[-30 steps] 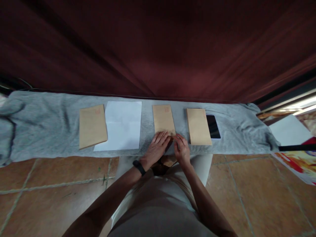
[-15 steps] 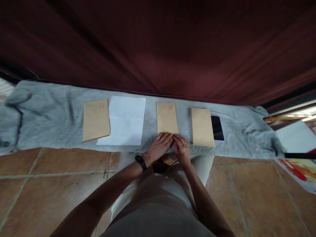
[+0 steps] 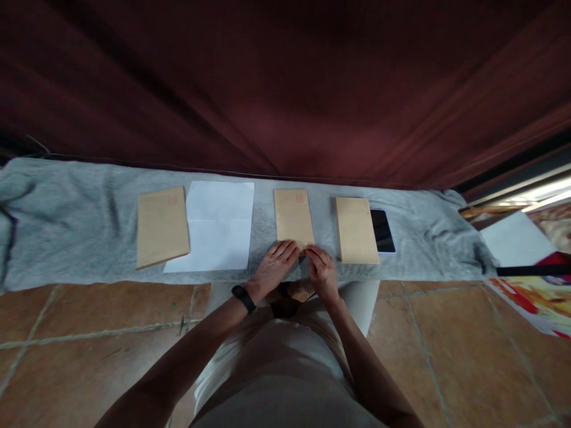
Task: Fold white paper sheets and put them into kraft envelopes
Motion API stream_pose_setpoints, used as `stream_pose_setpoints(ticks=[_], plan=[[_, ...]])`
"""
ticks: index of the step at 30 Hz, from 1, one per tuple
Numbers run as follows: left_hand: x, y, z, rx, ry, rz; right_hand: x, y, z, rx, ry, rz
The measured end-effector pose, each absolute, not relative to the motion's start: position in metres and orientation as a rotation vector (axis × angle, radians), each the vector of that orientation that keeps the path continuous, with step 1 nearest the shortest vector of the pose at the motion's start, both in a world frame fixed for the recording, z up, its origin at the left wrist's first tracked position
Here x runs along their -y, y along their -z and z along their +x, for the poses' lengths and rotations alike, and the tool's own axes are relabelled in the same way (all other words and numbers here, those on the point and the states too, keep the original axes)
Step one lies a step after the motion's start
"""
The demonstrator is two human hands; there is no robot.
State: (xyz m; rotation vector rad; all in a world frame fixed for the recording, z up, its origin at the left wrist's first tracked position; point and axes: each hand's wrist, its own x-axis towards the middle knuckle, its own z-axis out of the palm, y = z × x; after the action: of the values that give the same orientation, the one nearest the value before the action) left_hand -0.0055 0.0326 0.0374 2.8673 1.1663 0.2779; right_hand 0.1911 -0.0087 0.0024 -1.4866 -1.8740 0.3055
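Observation:
A brown envelope (image 3: 293,217) lies in the middle of a grey cloth (image 3: 66,220) spread on the floor. My left hand (image 3: 273,270), with a black band on its wrist, rests flat on the near end of this envelope, fingers stretched out. My right hand (image 3: 321,273) sits beside it at the envelope's near right corner with its fingers curled in a pinch; what they grip is hidden. To the right lies a stack of brown envelopes (image 3: 355,229). To the left are a white sheet (image 3: 214,226) and another brown envelope (image 3: 161,226).
A dark phone (image 3: 383,230) lies partly under the right-hand stack. A dark red curtain (image 3: 285,89) hangs behind the cloth. Brown floor tiles (image 3: 89,333) lie in front. At the far right are a white sheet (image 3: 515,241), a black bar and a colourful print (image 3: 539,300).
Both hands stay at the near end of the middle envelope, with only slight finger shifts. The view swayed a little to the side and back.

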Motion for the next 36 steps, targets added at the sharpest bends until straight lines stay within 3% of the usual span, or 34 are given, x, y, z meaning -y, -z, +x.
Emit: stream_pose_setpoints(ticks=[12,23,36], plan=[[-0.036,-0.033,-0.011,-1.202,-0.399,2.840,0.001,-0.002,0.197,1.828,-0.345,-1.465],[-0.026,-0.037,0.001,-1.264,-0.138,2.921,-0.009,-0.006,0.200,1.895,-0.369,-1.534],[-0.027,-0.037,-0.001,-1.233,-0.184,2.889,-0.022,-0.012,0.193,1.871,-0.308,-1.631]])
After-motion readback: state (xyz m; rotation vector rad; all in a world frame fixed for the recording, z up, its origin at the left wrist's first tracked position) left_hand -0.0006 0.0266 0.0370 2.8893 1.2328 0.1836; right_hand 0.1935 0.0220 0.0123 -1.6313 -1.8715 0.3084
